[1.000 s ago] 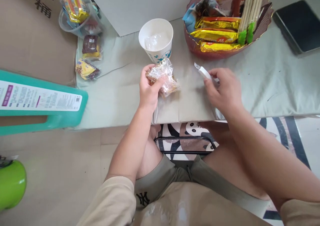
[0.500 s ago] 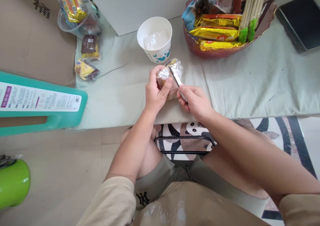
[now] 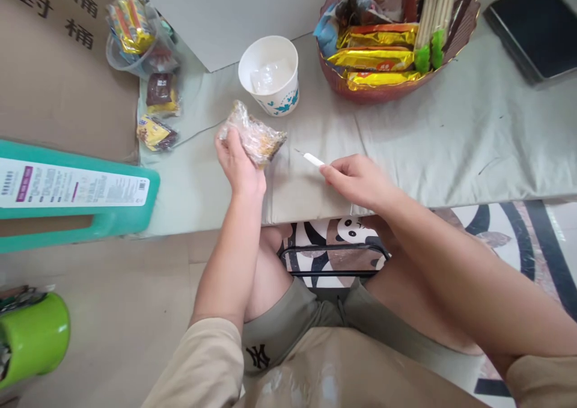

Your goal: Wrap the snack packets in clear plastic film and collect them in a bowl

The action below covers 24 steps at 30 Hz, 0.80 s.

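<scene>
My left hand [image 3: 238, 164] grips a snack in clear crinkly wrap [image 3: 255, 137], brown inside, and holds it just above the pale green cloth-covered table [image 3: 451, 137]. My right hand [image 3: 360, 182] holds a small white utility knife [image 3: 311, 157] with its thin blade pointing left toward the snack, a short gap between them. A white paper cup [image 3: 269, 74] with blue print stands just behind the snack, with clear plastic inside it.
A dark red basket [image 3: 387, 89] of gold-wrapped snacks and sticks sits at the back right. A black tablet [image 3: 532, 26] lies far right. Loose snack packets [image 3: 155, 131] and a clear tub [image 3: 135, 35] lie at back left. A teal stool [image 3: 76, 188] and green container [image 3: 33, 339] are left.
The knife blade was against the wrapped snack half a second ago. Now my left hand has carried the snack left, and my right hand has drawn the knife back to the right.
</scene>
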{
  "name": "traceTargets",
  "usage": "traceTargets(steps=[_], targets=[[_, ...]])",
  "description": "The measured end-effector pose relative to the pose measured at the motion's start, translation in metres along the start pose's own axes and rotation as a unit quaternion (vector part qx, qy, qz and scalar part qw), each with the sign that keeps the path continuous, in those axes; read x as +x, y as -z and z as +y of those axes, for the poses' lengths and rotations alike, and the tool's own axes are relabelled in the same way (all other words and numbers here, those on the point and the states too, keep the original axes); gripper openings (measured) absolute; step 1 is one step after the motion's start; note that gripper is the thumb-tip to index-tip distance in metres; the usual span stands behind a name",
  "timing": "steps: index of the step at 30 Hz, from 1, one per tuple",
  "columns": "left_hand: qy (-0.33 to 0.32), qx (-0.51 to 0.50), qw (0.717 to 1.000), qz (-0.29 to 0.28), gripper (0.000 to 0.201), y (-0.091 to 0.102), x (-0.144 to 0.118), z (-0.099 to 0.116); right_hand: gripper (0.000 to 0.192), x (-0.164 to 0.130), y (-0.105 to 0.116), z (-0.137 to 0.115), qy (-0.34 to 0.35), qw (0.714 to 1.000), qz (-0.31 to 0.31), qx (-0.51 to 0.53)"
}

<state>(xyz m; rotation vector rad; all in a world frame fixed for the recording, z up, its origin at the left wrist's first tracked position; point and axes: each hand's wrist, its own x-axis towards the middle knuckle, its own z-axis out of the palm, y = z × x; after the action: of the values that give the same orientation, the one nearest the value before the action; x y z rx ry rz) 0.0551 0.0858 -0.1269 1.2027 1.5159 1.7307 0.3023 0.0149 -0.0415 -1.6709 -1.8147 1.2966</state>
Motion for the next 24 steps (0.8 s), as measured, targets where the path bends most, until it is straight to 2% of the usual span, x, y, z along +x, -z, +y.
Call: traceTargets(steps=[3, 6, 10, 12, 14, 16, 19, 21, 24], targets=[[0.045, -0.025, 0.999, -0.017, 0.055, -0.002, -0.011, 0.006, 0.038, 0.007, 0.011, 0.016, 0.039, 0.99, 0.122, -0.06], [0.083, -0.03, 0.995, -0.051, 0.057, -0.011, -0.035, 0.023, 0.004, 0.016, 0.016, 0.04, 0.081, 0.963, 0.228, -0.121], [0.081, 0.053, 0.99, -0.099, 0.046, -0.012, -0.045, 0.038, 0.025, 0.023, 0.022, 0.062, 0.082, 0.947, 0.259, -0.171], [0.052, 0.082, 0.99, -0.104, 0.037, -0.006, -0.038, 0.039, 0.029, 0.021, 0.027, 0.063, 0.062, 0.938, 0.289, -0.183], [0.01, 0.083, 0.986, -0.142, 0.031, 0.002, -0.03, 0.04, 0.027, 0.017, 0.03, 0.058, 0.058, 0.926, 0.325, -0.184], [-0.031, 0.088, 0.969, -0.23, 0.033, 0.007, -0.028, 0.042, 0.029, 0.012, 0.026, 0.047, 0.109, 0.928, 0.316, -0.166], [-0.057, 0.126, 0.927, -0.348, 0.043, 0.006, -0.034, 0.05, 0.047, 0.007, 0.009, 0.031, 0.247, 0.943, 0.198, -0.1], [-0.067, 0.15, 0.912, -0.375, 0.049, 0.003, -0.04, 0.055, 0.057, 0.006, -0.003, 0.023, 0.29, 0.946, 0.13, -0.065], [-0.08, 0.18, 0.906, -0.375, 0.049, -0.001, -0.044, 0.059, 0.053, 0.006, -0.01, 0.018, 0.282, 0.951, 0.113, -0.061]])
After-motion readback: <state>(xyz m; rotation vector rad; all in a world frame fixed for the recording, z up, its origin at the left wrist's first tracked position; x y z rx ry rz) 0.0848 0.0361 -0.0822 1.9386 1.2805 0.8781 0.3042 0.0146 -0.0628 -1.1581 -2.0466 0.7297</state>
